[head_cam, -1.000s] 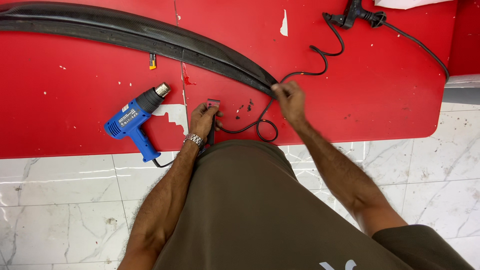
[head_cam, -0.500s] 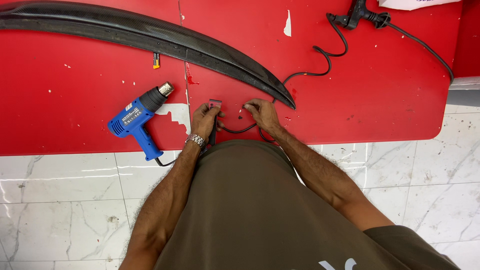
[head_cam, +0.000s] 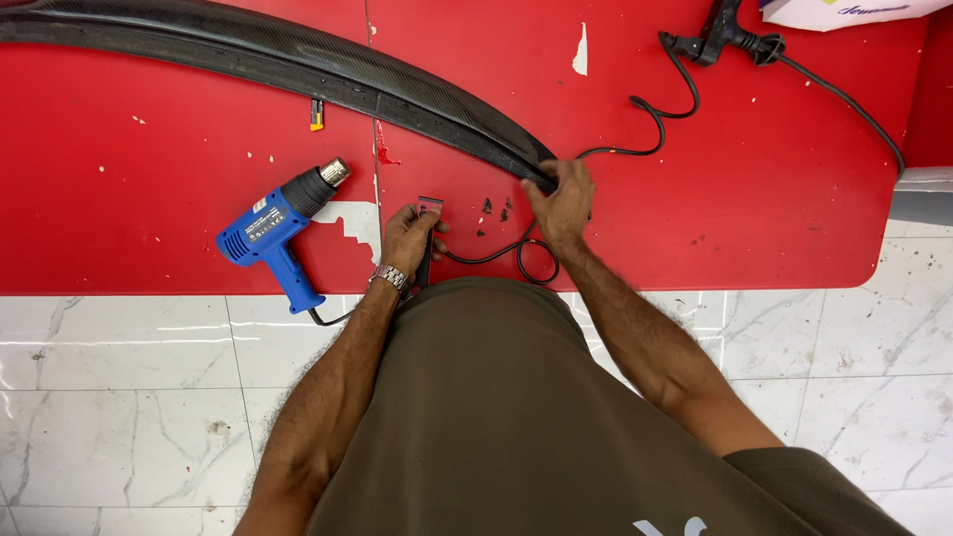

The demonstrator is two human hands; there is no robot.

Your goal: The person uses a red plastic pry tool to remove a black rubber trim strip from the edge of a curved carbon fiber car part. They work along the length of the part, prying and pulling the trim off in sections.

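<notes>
The right hand [head_cam: 562, 201] grips the tip of the long black strip [head_cam: 298, 62]; the left hand [head_cam: 409, 238] grasps a small pink-tipped tool [head_cam: 428, 208] on the red tabletop [head_cam: 149, 199].

A white package [head_cam: 844, 10] with blue print lies at the table's [head_cam: 149, 199] far right edge.

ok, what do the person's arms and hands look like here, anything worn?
Both forearms are bare, no gloves on either hand. The left hand has a silver metal link watch at the wrist. The right hand wears nothing visible. An olive-brown short-sleeved shirt covers the upper arms.
</notes>
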